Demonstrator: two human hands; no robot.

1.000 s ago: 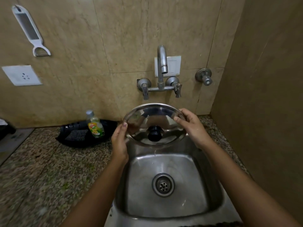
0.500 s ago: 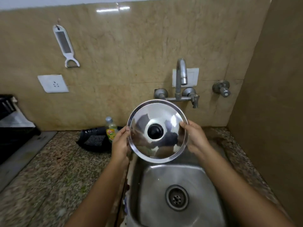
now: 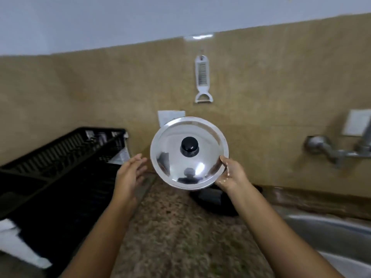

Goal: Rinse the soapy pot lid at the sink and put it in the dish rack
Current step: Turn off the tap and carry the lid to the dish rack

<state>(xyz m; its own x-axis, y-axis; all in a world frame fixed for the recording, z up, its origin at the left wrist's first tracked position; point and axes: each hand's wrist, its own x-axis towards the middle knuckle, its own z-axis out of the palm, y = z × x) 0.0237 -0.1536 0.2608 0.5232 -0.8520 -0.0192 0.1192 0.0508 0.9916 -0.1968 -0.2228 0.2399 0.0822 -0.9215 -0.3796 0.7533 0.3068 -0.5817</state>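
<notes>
The steel pot lid (image 3: 200, 167) with a black knob is held upright in the air over the granite counter, its top face toward me. My right hand (image 3: 230, 173) grips its lower right rim and looks wet. Just left of the lid, my left hand (image 3: 130, 171) is open with fingers apart, not touching it. The black dish rack (image 3: 60, 157) stands on the counter at the left, beyond my left hand. Only the sink's rim (image 3: 331, 227) shows at the lower right.
A white grater-peeler (image 3: 203, 79) hangs on the tiled wall above the lid. The tap fittings (image 3: 329, 151) are on the wall at far right. A black object (image 3: 216, 199) lies on the granite counter (image 3: 180, 237) under the lid.
The view swung left from the sink to the counter and rack. The lid travelled left with it, and my left hand let go of its rim.
</notes>
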